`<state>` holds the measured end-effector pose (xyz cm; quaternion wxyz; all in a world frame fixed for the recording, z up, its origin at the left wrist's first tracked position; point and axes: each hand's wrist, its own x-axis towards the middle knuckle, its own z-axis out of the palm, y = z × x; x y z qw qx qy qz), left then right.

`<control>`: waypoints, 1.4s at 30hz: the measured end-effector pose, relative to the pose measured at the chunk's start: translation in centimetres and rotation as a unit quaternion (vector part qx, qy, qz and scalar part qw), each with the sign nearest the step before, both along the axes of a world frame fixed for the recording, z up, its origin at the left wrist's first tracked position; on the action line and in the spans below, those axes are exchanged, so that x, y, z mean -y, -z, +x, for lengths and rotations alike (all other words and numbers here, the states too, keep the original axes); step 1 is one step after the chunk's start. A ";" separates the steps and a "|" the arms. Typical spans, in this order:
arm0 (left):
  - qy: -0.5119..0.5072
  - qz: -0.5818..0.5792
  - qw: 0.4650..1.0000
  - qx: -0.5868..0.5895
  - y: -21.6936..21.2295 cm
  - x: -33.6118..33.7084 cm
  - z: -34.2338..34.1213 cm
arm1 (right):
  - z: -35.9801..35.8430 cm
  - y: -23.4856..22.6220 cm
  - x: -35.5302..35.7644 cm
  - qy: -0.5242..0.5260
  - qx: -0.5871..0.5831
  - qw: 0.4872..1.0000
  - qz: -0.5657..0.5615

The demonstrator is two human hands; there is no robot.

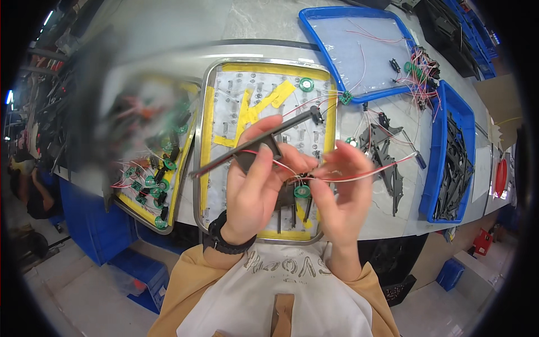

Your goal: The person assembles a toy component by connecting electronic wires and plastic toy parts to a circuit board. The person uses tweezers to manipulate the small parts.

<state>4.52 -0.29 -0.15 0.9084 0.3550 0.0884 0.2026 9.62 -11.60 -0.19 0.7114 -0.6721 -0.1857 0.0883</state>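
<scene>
Black plastic strip point(255, 140): long, thin, lying tilted across the left hand point(259, 180), whose fingers are closing around a small black block on it; it is being held above the middle tray. Red and white wires point(359, 173) are running from the strip toward the right.

Green round disc point(302, 191): small, hanging on the wires between the two hands, just beside the right hand's fingertips.

Right hand point(342, 185): fingers are pinching the wires, thumb and forefinger narrowly set.

Metal tray point(264, 63): rectangular, lined with yellow tape, lying on the surface directly under both hands; another green disc point(306, 85) is sitting near its far edge.

Second metal tray point(147, 216): to the left, carrying many green discs and black parts; partly blurred.

Blue tray point(314, 31): far right, holding loose wires. Blue bin point(443, 168): right, holding black strips. Loose black plastic pieces point(387, 151) are lying on the surface between the middle tray and the bin.

Black wristwatch point(224, 238): sitting on the left wrist.
</scene>
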 end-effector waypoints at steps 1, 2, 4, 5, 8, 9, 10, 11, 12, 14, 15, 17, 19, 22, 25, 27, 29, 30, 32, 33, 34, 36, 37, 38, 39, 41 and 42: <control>0.017 0.038 0.999 -0.028 -0.6 -0.1 -0.2 | 0.4 -0.8 1.1 0.016 0.038 0.999 0.007; 0.033 0.076 0.995 -0.057 -1.0 -0.1 -0.4 | 0.9 -1.6 2.0 0.031 0.076 0.996 0.014; 0.083 0.087 0.990 -0.069 -1.2 0.2 -0.6 | 1.6 -3.6 2.8 0.060 0.045 0.996 0.041; 0.105 0.095 0.986 -0.088 -1.7 0.5 -0.5 | 1.9 -4.3 3.2 0.078 0.042 0.996 -0.001; 0.134 0.129 0.976 -0.111 -1.6 1.2 -0.5 | 1.8 -6.1 2.8 -0.068 0.017 0.996 0.054; 0.167 0.109 0.977 -0.078 -1.7 1.2 -0.4 | 1.6 -6.2 2.4 -0.085 -0.001 0.996 0.030; 0.163 0.081 0.980 -0.083 -2.0 1.6 -0.5 | 1.8 -6.5 1.9 -0.108 0.000 0.994 -0.016; 0.159 0.054 0.982 -0.088 -2.3 2.0 -0.7 | 2.1 -6.7 1.5 -0.132 0.000 0.989 -0.061; 0.145 0.070 0.983 -0.093 -2.4 2.1 -0.8 | 2.5 -6.6 2.0 -0.177 -0.007 0.981 -0.083; 0.181 0.050 0.979 -0.078 -2.0 1.2 -0.9 | 3.1 -6.9 2.6 -0.192 0.021 0.977 -0.092; 0.212 0.032 0.975 -0.063 -1.8 0.8 -0.9 | 3.4 -7.0 2.6 -0.210 0.050 0.971 -0.099; 0.233 0.079 0.967 -0.074 -2.1 0.5 -0.9 | 3.4 -7.4 2.7 -0.095 0.037 0.994 -0.034; 0.233 0.111 0.961 -0.096 -2.7 0.1 -1.0 | 3.2 -7.2 2.7 0.004 0.053 0.998 -0.020; 0.202 0.147 0.955 -0.160 -3.7 -0.3 -1.0 | 2.9 -5.9 3.1 -0.042 0.153 0.986 -0.049; 0.167 0.089 0.977 -0.098 -2.2 -0.4 -1.4 | 2.4 -5.0 2.9 -0.009 0.194 0.981 -0.025; 0.150 0.090 0.979 -0.105 -2.2 -0.1 -1.5 | 2.5 -4.5 2.9 -0.009 0.232 0.972 -0.036; 0.133 0.089 0.981 -0.110 -2.3 0.0 -1.5 | 2.6 -4.2 3.3 -0.007 0.270 0.962 -0.048; 0.141 0.074 0.983 -0.090 -2.2 -0.1 -1.5 | 2.8 -4.0 3.5 -0.007 0.294 0.954 -0.056; 0.151 0.058 0.984 -0.069 -2.1 -0.3 -1.7 | 2.7 -3.7 3.7 -0.004 0.318 0.946 -0.064; 0.155 0.055 0.983 -0.076 -2.1 -0.3 -1.7 | 2.5 -3.6 3.7 -0.007 0.303 0.951 -0.055; 0.160 0.052 0.982 -0.082 -2.1 -0.4 -1.7 | 2.4 -3.5 3.7 -0.010 0.287 0.957 -0.047; 0.172 0.041 0.980 -0.097 -2.9 -0.7 -1.8 | 2.4 -3.4 3.7 -0.004 0.281 0.958 -0.052; 0.181 0.030 0.977 -0.112 -3.2 -0.7 -1.9 | 2.3 -3.4 3.7 0.000 0.275 0.960 -0.057; 0.181 0.031 0.977 -0.113 -3.2 -0.5 -2.0 | 2.3 -3.4 3.7 0.000 0.274 0.960 -0.056; 0.156 0.072 0.978 -0.117 -3.1 -0.2 -1.9 | 2.2 -3.4 3.6 0.014 0.279 0.959 -0.052; 0.134 0.113 0.977 -0.122 -3.0 0.3 -1.7 | 2.0 -3.3 3.4 0.031 0.283 0.957 -0.049; 0.110 0.104 0.981 -0.119 -3.1 0.5 -1.6 | 1.9 -3.4 3.3 0.035 0.272 0.959 -0.064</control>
